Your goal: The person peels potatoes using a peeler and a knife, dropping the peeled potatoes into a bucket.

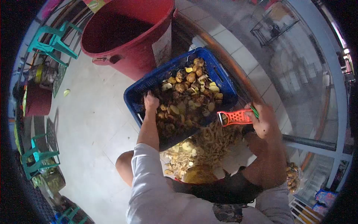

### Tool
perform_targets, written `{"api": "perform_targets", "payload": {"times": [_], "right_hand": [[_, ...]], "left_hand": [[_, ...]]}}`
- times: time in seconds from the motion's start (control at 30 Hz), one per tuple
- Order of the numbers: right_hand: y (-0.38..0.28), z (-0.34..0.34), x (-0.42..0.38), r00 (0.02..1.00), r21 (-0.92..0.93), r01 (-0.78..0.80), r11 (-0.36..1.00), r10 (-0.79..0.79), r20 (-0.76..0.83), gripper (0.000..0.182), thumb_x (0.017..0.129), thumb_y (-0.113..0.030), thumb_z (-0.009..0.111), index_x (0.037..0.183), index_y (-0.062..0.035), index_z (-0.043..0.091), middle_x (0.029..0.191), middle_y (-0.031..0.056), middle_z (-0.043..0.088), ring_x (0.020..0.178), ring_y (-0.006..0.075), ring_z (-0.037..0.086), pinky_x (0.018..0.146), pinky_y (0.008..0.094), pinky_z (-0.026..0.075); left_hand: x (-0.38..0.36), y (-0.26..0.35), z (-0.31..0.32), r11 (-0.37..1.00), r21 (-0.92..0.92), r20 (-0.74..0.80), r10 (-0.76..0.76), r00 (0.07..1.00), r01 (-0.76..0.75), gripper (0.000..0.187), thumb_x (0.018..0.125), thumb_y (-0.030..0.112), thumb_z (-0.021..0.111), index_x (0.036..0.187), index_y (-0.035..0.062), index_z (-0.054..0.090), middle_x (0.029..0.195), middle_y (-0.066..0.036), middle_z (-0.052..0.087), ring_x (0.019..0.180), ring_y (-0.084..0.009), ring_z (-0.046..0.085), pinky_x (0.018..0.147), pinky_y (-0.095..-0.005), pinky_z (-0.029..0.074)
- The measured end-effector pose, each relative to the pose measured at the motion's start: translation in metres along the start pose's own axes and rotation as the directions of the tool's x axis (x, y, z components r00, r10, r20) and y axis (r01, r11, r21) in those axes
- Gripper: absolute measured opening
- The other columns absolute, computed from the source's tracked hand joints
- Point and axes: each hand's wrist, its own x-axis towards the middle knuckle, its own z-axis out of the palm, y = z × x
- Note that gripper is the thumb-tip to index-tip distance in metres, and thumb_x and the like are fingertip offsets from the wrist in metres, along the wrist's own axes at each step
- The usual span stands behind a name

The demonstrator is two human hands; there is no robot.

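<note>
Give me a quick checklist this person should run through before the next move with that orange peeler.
1. Peeler gripped in the right hand: ok.
2. Peeler's head apart from the left hand: ok.
3. Crate within reach: ok, the left hand is in it.
4. Left hand holding a piece: cannot tell, its fingers are hard to make out.
5. Crate free of cut pieces: not ok, they lie among rounder, brown lumps.
6. Floor free of scraps: not ok, a heap lies beside the crate.
</note>
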Motion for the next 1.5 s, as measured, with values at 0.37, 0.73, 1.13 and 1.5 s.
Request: {"api": "perform_targets", "payload": {"times": [0.37, 0.73, 1.13, 1.5], "right_hand": [[0.001, 0.003, -0.010, 0.998, -0.006, 0.040, 0.999, -0.040, 0.052, 0.024, 0.086, -0.016, 0.065, 0.106, -0.0030, 0.063, 0.090, 0.0210, 0.065, 0.087, 0.0415, 0.062, 0.075, 0.0469, 0.049], [-0.028, 0.013, -0.038, 0.996, 0.033, 0.005, 0.999, -0.007, 0.086, 0.032, 0.086, -0.019, 0.067, 0.114, -0.0043, 0.063, 0.091, 0.0228, 0.065, 0.086, 0.0391, 0.064, 0.076, 0.0432, 0.049], [-0.036, 0.037, -0.074, 0.995, 0.020, 0.065, 0.998, -0.063, -0.083, 0.040, 0.079, -0.015, 0.069, 0.118, -0.0104, 0.061, 0.106, 0.0191, 0.062, 0.094, 0.0392, 0.063, 0.081, 0.0464, 0.052], [-0.063, 0.055, -0.090, 0.978, -0.191, 0.187, 0.964, -0.201, -0.052, 0.030, 0.088, -0.011, 0.051, 0.116, -0.0126, 0.062, 0.102, 0.0180, 0.058, 0.085, 0.0366, 0.067, 0.070, 0.0456, 0.057]], "left_hand": [[-0.006, -0.034, 0.009, 0.661, -0.697, -0.210, 0.183, 0.960, -0.279, 0.038, 0.082, -0.007, 0.052, 0.119, -0.0004, 0.054, 0.109, -0.012, 0.062, 0.096, -0.0242, 0.062, 0.090, -0.0344, 0.048], [-0.163, 0.112, -0.049, -0.224, -0.945, 0.019, 0.691, 0.723, 0.238, 0.056, 0.085, 0.007, 0.067, 0.137, 0.0081, 0.046, 0.130, -0.011, 0.055, 0.115, -0.0266, 0.057, 0.094, -0.0429, 0.052], [-0.333, 0.176, -0.119, -0.013, -0.981, 0.115, 0.770, 0.628, 0.195, 0.060, 0.085, 0.003, 0.066, 0.140, 0.0082, 0.041, 0.126, -0.009, 0.056, 0.114, -0.0256, 0.057, 0.098, -0.0446, 0.048], [-0.329, 0.124, -0.085, -0.162, -0.986, -0.071, 0.627, 0.775, 0.040, 0.054, 0.077, -0.003, 0.074, 0.124, 0.0043, 0.048, 0.119, -0.010, 0.057, 0.103, -0.0247, 0.062, 0.087, -0.0411, 0.056]]}}
